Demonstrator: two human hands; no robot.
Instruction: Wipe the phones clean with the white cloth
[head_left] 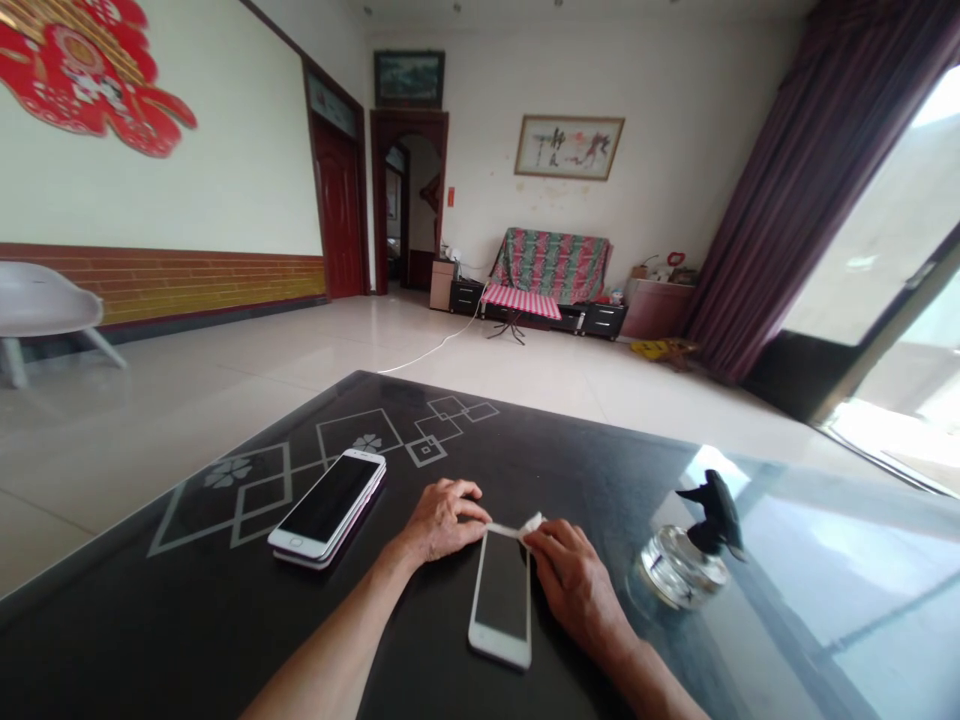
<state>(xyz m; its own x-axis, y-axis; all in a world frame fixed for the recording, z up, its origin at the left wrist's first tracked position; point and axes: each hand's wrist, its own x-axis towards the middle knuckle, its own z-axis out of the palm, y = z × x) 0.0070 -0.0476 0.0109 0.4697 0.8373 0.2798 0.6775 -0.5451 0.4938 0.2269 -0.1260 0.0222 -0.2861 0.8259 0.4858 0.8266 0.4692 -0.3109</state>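
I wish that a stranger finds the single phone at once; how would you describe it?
On the glossy black table, look toward the near side. The left hand and the right hand are at the far end of a white-framed phone with a dark screen. Unlike the stacked phones to its left, it lies singly.

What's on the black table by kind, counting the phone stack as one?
Single phone: 1
Phone stack: 1 (exact number of phones unclear)
Spray bottle: 1
White cloth or tissue: 1
Total: 4
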